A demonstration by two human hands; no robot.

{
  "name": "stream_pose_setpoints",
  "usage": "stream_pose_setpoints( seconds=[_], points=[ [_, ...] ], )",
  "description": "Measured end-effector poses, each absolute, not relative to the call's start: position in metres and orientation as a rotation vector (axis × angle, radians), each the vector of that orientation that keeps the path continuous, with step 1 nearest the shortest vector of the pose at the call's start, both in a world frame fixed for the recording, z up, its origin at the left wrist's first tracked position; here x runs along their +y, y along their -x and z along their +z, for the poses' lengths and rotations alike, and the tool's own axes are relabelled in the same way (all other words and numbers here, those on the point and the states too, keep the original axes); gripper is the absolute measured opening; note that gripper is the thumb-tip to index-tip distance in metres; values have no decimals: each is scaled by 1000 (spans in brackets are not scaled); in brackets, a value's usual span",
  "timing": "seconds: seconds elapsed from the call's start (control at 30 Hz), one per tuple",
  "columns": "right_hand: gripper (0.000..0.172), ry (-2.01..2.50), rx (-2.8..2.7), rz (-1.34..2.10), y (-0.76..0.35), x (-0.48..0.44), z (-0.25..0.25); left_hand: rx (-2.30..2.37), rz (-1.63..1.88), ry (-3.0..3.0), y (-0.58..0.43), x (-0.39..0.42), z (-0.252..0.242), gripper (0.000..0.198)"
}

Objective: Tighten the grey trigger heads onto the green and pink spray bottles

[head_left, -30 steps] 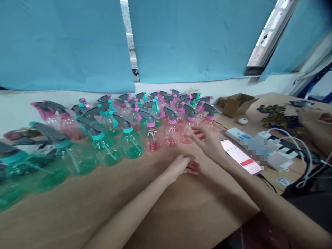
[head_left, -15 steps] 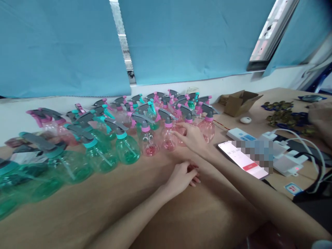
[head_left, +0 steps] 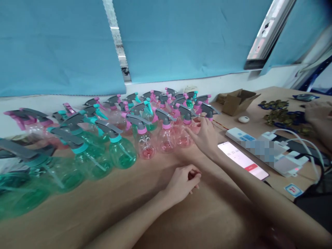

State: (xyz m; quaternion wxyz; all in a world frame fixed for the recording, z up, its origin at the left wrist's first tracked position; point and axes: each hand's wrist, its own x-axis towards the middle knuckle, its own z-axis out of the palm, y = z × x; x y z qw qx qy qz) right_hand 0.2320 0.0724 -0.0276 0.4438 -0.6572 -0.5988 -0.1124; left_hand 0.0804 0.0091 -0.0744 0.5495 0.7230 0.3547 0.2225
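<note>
My right hand (head_left: pixel 206 138) is among the pink spray bottles at the right end of the front row. Its thumb and forefinger are apart; the thumb points at a pink spray bottle (head_left: pixel 184 139). Behind the fingers stands another pink bottle with a grey trigger head (head_left: pixel 207 109), its body mostly hidden by my hand. My left hand (head_left: pixel 183 183) is nearer to me over the bare wood, fingers curled inward, with nothing visible in them. Further left in the row are two pink spray bottles (head_left: pixel 167 140) and several green spray bottles (head_left: pixel 123 154) with turquoise collars.
More spray bottles crowd behind, below the blue curtain (head_left: pixel 181 41). On the right lie a phone (head_left: pixel 242 160), a power strip (head_left: pixel 259 148) with cables, a white rounded object (head_left: pixel 243 119), an open cardboard box (head_left: pixel 238 102) and brass-coloured pieces (head_left: pixel 281 114). Another person's hand (head_left: pixel 319 112) is at the right edge.
My right hand has shifted right along the bottles, uncovering the body of one pink bottle. The left hand's fingers have curled a little more. The view has moved slightly.
</note>
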Motion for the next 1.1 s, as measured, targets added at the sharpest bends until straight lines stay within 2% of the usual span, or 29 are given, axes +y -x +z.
stream_pose_setpoints(
  seconds=[0.17, 0.83, 0.97, 1.1],
  points=[
    [60, 1773, -1494, -316, -221, 84, -28, 824, 527, -1737, -80, 9, -75, 12],
    [57, 1854, -1636, -271, -226, 84, -21, 827, 576, -1792, -80, 6, -72, 12],
    [60, 1904, -1638, -323, -227, 68, -20, 899, 700, -1835, -77, 4, -67, 12],
    [49, 1894, -1664, -344, -230, 34, -21, 1055, 942, -1876, -73, 5, -66, 12]
  ],
)
